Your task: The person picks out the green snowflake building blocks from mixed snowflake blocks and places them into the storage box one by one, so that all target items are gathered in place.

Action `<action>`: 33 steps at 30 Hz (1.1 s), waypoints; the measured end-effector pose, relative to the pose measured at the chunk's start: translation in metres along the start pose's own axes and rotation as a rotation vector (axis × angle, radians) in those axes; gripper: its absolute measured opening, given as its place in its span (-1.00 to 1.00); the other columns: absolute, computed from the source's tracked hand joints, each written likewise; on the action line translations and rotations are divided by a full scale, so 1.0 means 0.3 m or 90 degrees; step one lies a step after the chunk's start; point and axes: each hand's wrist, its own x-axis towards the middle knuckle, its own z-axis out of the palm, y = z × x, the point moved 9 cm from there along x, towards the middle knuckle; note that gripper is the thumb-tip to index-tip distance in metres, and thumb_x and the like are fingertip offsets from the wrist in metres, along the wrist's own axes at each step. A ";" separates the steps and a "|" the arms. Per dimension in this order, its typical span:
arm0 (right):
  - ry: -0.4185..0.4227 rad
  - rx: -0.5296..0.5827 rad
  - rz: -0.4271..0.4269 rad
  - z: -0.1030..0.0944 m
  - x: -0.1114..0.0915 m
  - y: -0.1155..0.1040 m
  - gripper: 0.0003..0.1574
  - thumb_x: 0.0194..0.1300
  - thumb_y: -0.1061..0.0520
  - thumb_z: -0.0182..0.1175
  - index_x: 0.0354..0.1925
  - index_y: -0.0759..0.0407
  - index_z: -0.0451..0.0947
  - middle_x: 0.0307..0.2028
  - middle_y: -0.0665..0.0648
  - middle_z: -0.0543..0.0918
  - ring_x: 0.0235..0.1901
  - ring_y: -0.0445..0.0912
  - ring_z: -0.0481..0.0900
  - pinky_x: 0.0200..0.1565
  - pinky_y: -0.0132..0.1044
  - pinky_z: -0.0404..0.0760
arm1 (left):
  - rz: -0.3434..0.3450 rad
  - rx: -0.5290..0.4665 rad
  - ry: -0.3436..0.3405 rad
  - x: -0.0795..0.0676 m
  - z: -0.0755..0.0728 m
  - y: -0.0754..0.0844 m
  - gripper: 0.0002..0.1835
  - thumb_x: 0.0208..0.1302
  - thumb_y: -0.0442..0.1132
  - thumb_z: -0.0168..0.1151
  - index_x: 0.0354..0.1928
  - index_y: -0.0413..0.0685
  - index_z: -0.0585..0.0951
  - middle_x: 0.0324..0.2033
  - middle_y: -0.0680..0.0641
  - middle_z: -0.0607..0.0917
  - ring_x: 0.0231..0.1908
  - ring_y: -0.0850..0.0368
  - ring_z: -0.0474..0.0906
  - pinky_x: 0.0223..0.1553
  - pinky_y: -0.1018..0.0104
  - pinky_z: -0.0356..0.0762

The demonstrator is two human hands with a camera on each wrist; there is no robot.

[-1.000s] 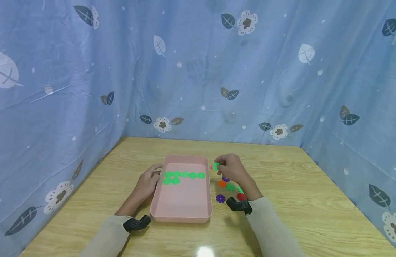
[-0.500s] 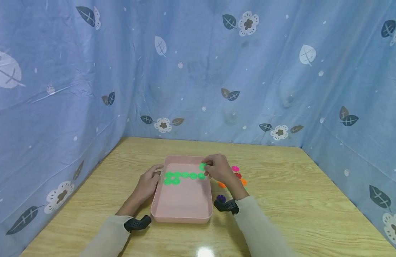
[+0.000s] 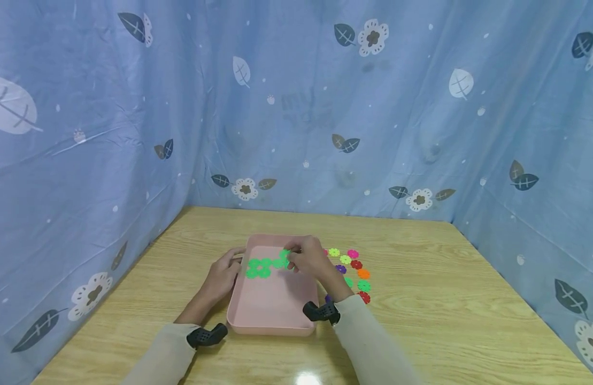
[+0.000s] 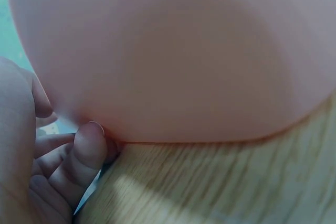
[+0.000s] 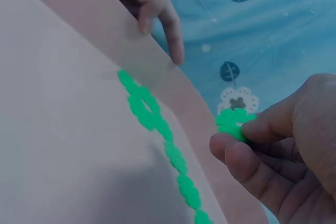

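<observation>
My right hand (image 3: 308, 260) is over the pink tray (image 3: 272, 330), pinching a green snowflake disc (image 5: 232, 121) between thumb and fingertips. Inside the tray lie several more green snowflake discs (image 3: 264, 273), flat in a row with a short second row at the left end. From the head, part of that row is hidden behind my right hand. My left hand (image 3: 222, 279) rests at the tray's left side, its fingers against the outer wall (image 4: 199, 77) and up at the rim.
On the wooden table (image 3: 421, 299), right of the tray, lie several loose snowflake discs, among them an orange disc (image 3: 363, 274), a pink disc (image 3: 353, 254) and a yellow disc (image 3: 334, 252). A blue patterned curtain (image 3: 296, 107) hangs behind and along both sides.
From right of the tray, my right hand has moved left over the rim with the green snowflake disc, uncovering discs on the table. The left hand has stayed at the tray's side.
</observation>
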 end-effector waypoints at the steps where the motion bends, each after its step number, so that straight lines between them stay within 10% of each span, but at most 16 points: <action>1: 0.000 0.003 0.000 0.007 0.003 -0.002 -0.64 0.36 0.39 0.12 0.09 0.46 0.61 -0.25 0.34 0.73 -0.40 0.25 0.74 -0.36 0.02 0.74 | 0.001 0.001 0.000 0.000 0.001 0.000 -0.45 0.45 -0.29 -0.17 0.45 -0.11 0.36 0.27 -0.29 0.58 0.26 -0.21 0.54 0.28 -0.15 0.44; 17: 0.021 -0.050 -0.053 0.093 0.030 0.010 -0.77 0.32 0.44 0.17 -0.08 0.45 0.65 -0.38 0.17 0.70 -0.57 -0.15 0.63 -0.38 -0.34 0.67 | 0.007 -0.001 0.002 -0.002 0.001 -0.001 -0.45 0.44 -0.29 -0.15 0.45 -0.10 0.38 0.25 -0.27 0.60 0.23 -0.19 0.57 0.25 -0.12 0.47; 33: 0.025 -0.134 0.003 0.099 0.019 0.036 -0.79 0.25 0.34 0.28 -0.13 0.34 0.72 -0.44 0.07 0.64 -0.44 -0.10 0.54 -0.39 -0.34 0.59 | 0.009 0.004 0.000 -0.003 0.001 -0.002 -0.46 0.46 -0.28 -0.16 0.45 -0.08 0.38 0.27 -0.27 0.58 0.26 -0.20 0.55 0.26 -0.14 0.46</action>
